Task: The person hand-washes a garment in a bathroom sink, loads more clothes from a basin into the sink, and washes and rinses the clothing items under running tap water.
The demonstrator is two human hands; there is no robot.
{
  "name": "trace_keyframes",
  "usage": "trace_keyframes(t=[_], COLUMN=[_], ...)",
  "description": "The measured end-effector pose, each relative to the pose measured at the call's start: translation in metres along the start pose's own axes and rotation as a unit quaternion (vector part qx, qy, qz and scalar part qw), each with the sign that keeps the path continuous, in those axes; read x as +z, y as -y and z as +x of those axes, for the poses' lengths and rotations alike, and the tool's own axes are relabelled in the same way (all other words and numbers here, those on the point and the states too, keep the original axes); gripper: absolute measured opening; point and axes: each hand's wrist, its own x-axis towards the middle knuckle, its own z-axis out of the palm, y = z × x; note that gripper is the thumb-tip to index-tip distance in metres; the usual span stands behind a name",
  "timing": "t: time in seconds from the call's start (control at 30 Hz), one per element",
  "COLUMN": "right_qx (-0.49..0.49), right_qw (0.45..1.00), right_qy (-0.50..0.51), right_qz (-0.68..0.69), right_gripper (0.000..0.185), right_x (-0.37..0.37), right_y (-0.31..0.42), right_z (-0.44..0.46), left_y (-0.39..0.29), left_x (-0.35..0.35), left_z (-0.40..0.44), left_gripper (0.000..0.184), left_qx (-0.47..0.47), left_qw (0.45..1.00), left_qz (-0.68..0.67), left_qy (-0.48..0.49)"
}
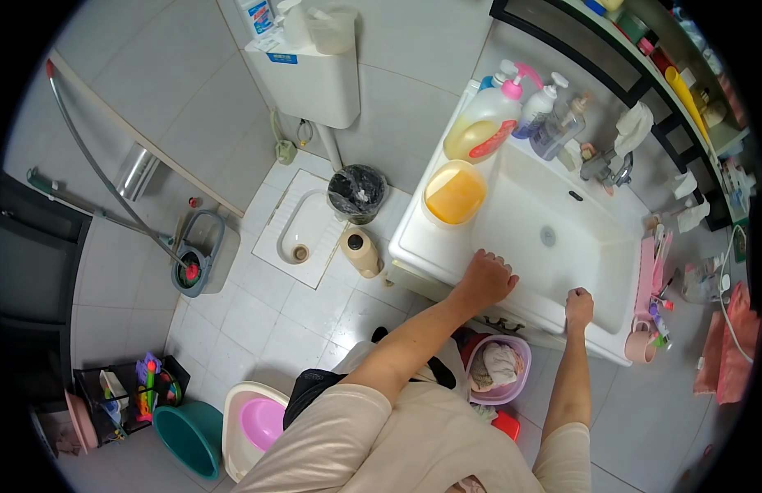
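Observation:
My left hand (486, 278) is over the front rim of the white sink (595, 246), its fingers curled in and nothing showing in them. To its right, my right hand (578, 308) is closed in a fist by the same rim; nothing sticks out of it. I cannot tell whether either hand touches the rim. A pale yellow bowl (430, 207) with a flat orange-yellow piece (457, 195) in it sits on the sink's left ledge. Behind it stands a large pump bottle (482, 123) with a pink top. The basin holds no visible water around its drain (548, 236).
Several pump bottles (559, 127) stand beside the metal faucet (609, 170). A pink holder (646, 279) hangs at the sink's right edge. Below are a tub of cloths (525, 370), a beige flask (360, 253), a bin (356, 193), a squat toilet (274, 238) and a mop bucket (221, 259).

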Motion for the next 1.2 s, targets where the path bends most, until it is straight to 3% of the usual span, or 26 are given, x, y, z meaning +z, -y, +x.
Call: trace_keyframes(t=[1.03, 1.2], right_qx=[-0.015, 0.006], right_qw=[1.000, 1.000], right_qy=[-0.021, -0.016], right_qz=[-0.017, -0.022], right_gripper=[0.026, 0.026], right_x=[-0.006, -0.010], right_y=[0.007, 0.013], right_z=[-0.007, -0.011], left_y=[-0.001, -0.005], left_x=[0.007, 0.007], left_z=[0.003, 0.010], left_gripper=[0.032, 0.037], left_qx=[0.002, -0.008], left_qw=[1.000, 0.999], left_qz=[0.019, 0.027], left_qy=[-0.017, 0.025])
